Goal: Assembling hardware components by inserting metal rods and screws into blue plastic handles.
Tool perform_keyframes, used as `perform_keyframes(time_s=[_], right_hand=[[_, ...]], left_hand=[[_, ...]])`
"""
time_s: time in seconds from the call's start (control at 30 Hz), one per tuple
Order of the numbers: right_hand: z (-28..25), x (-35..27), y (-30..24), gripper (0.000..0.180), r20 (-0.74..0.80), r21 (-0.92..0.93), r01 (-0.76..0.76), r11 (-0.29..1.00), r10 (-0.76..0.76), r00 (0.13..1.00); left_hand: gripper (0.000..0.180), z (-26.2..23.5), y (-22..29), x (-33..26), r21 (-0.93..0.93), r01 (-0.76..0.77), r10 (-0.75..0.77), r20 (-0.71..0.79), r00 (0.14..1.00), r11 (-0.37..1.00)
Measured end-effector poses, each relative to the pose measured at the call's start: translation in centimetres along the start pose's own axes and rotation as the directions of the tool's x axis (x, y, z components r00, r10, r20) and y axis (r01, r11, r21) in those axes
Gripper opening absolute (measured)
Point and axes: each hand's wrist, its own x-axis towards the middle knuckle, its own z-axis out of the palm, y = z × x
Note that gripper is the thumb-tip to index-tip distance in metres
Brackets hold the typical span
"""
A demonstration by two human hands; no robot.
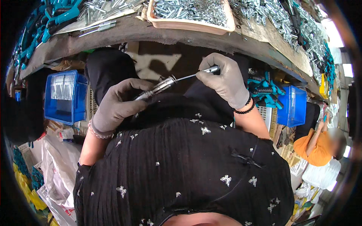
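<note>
Before the table (113,38), the tube (161,87) is gripped by the left hand (120,104), seemingly for steadiness. Now the rod (186,77) at the tube's end is pinched by the right hand (227,81), presumably for control.

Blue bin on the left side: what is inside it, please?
In the blue bin, thin silvery pieces lie side by side at its far end. Anything beneath them is covered, not visible.

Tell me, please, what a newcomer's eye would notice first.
Probably the centre, where the left gloved hand holds a shiny metal cylinder and the right gloved hand a thin rod pointed at it. Beyond them, a pale tray heaped with small metal parts stands on the workbench.
</note>
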Motion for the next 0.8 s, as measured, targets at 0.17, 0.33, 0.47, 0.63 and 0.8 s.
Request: perform_keyframes(time_s=[0.17,0.33,0.47,0.63,0.8], right_hand=[[2.4,0.6,0.6,0.019,0.156,0.158,-0.056,0.986,0.031,0.987],[2.9,0.9,0.8,0.019,0.138,0.079,-0.003,0.997,-0.008,0.990],[2.7,0.9,-0.1,0.018,0.145,0.144,-0.019,0.989,-0.002,0.989],[2.5,1.2,-0.3,0.019,0.169,0.056,0.001,0.998,-0.010,0.986],[3.3,1.7,0.5,0.015,0.242,0.130,0.017,0.991,-0.049,0.969]], left_hand=[[0.040,0.2,-0.3,0.3,-0.060,0.005,-0.003,0.020,1.000,0.998],[0.035,0.1,0.8,0.7,0.066,0.224,-0.228,0.064,0.972,0.972],[0.033,0.0,-0.5,0.6,-0.020,0.144,-0.143,0.055,0.988,0.989],[0.026,0.3,-0.7,1.2,-0.031,0.157,-0.157,0.025,0.987,0.987],[0.024,0.5,-1.1,1.4,0.030,0.114,-0.114,-0.010,0.993,0.993]])
